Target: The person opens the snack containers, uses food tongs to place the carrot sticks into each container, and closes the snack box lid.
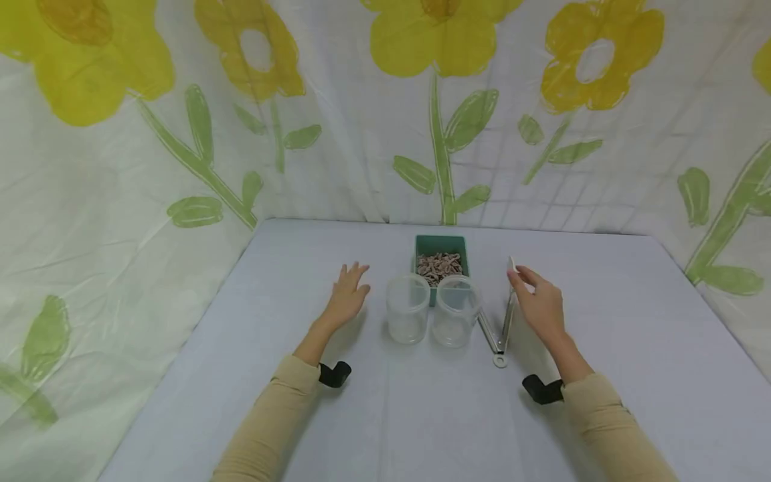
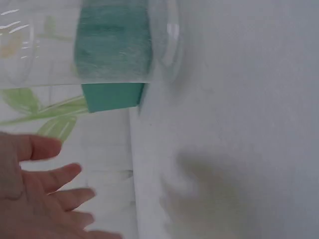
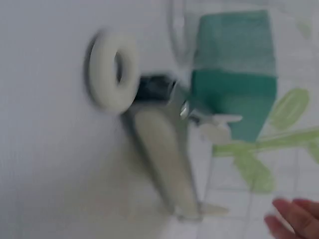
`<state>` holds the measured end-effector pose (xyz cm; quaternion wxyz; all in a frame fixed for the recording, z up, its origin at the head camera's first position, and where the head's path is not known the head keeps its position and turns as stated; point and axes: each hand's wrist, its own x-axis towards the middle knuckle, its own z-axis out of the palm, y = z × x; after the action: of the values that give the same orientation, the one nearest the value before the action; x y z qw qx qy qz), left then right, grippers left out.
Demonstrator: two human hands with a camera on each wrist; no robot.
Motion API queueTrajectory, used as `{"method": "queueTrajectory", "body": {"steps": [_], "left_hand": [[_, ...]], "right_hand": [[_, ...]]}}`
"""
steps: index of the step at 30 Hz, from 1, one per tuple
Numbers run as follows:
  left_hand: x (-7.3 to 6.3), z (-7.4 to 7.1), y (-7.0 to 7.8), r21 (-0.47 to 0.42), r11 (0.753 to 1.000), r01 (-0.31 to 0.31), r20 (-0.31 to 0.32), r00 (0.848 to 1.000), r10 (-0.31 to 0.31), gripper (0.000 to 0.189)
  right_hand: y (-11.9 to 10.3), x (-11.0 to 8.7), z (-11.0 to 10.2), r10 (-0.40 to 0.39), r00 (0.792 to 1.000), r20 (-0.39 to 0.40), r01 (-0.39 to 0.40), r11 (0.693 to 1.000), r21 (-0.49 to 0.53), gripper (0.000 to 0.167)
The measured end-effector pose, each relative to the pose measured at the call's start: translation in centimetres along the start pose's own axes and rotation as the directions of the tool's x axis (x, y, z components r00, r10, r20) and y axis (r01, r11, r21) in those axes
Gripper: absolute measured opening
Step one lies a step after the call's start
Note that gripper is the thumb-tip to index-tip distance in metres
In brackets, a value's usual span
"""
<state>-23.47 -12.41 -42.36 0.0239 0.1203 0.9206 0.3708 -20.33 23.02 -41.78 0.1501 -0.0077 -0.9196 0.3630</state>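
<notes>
My left hand [image 1: 346, 293] hovers over the table with fingers spread, left of two clear round plastic jars. The left jar [image 1: 407, 311] and the right jar [image 1: 453, 314] stand upright, side by side. Just behind them is a green rectangular box [image 1: 442, 242] holding many small greyish-brown pieces [image 1: 440, 266], too small to identify. Metal tongs [image 3: 162, 154] with pale handle grips lie spread on the table, ring end towards me. By the tongs' far end is my right hand [image 1: 540, 304]; in the right wrist view its fingertips [image 3: 294, 216] are apart from them.
A white cloth covers the table [image 1: 446, 415]. Behind it hangs a white curtain [image 1: 349, 154] painted with yellow flowers. Black wrist mounts [image 1: 334, 374] sit on both forearms.
</notes>
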Motion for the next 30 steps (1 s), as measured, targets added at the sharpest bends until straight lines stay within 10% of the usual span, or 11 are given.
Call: {"method": "queueTrajectory", "body": {"steps": [5, 9, 18, 21, 24, 27, 30], "left_hand": [[-1.1, -0.1, 0.6, -0.333, 0.938, 0.097, 0.308, 0.951, 0.011, 0.077], [-1.0, 1.2, 1.4, -0.419, 0.903, 0.092, 0.37, 0.926, 0.078, 0.091], [-1.8, 2.5, 1.7, -0.514, 0.858, 0.02, 0.217, 0.97, 0.107, 0.075], [-2.9, 1.8, 2.6, -0.476, 0.877, -0.067, 0.127, 0.981, 0.144, 0.072], [-4.0, 1.5, 4.2, -0.345, 0.915, -0.21, -0.011, 0.976, 0.219, 0.079], [-5.0, 1.4, 5.9, -0.103, 0.923, -0.372, -0.145, 0.923, 0.356, 0.085], [-5.6, 1.6, 7.0, 0.172, 0.859, -0.483, -0.243, 0.824, 0.512, 0.086]], "right_hand": [[-2.0, -1.1, -0.4, 0.033, 0.998, -0.06, -0.011, 0.939, 0.343, 0.038], [-4.0, -1.6, -0.5, -0.004, 1.0, 0.02, -0.005, 0.898, 0.44, 0.038], [-6.9, -3.7, 0.2, -0.273, 0.952, -0.136, 0.302, 0.906, 0.295, 0.022], [-7.9, -4.5, 0.2, -0.394, 0.907, -0.148, 0.421, 0.864, 0.278, 0.028], [-9.2, -5.1, 0.1, -0.412, 0.911, -0.015, 0.386, 0.839, 0.382, 0.038], [-10.3, -5.5, 0.1, -0.338, 0.922, 0.19, 0.22, 0.86, 0.461, 0.056], [-11.2, -5.6, 0.4, -0.246, 0.917, 0.314, 0.097, 0.901, 0.422, 0.072]]}}
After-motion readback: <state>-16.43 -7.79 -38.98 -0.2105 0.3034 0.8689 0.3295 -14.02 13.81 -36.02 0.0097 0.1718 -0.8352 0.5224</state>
